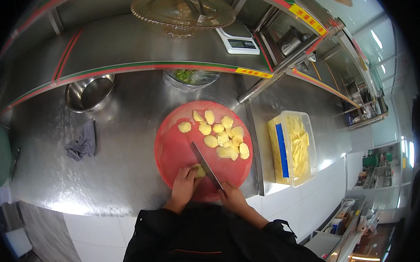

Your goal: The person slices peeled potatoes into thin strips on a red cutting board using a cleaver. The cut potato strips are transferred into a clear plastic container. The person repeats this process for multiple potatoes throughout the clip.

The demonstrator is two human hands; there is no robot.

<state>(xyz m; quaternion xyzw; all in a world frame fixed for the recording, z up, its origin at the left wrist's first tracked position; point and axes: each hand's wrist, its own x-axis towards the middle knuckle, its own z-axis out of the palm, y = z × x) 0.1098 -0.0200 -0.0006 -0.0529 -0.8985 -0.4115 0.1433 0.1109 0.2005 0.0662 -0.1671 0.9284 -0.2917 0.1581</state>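
Observation:
A round red cutting board point(182, 149) lies on the steel counter before me. My left hand point(184, 184) holds a piece of peeled potato point(199, 171) against the board near its lower edge. In my right hand point(230, 197) is the handle of a kitchen knife point(207, 166), its blade slanting up and left, close beside the held piece. Several pale yellow potato slices point(244, 151) lie loosely grouped on the board's upper right part, some overlapping. One slice point(184, 127) lies apart from them at the upper left.
Right of the board stands a clear plastic tub point(313, 154) of yellow pieces. A steel bowl point(89, 97) and grey cloth point(82, 141) are at the left. Under the shelf edge point(151, 67) sits a plastic-covered bowl of greens point(190, 83); a white scale point(243, 46) stands on the shelf.

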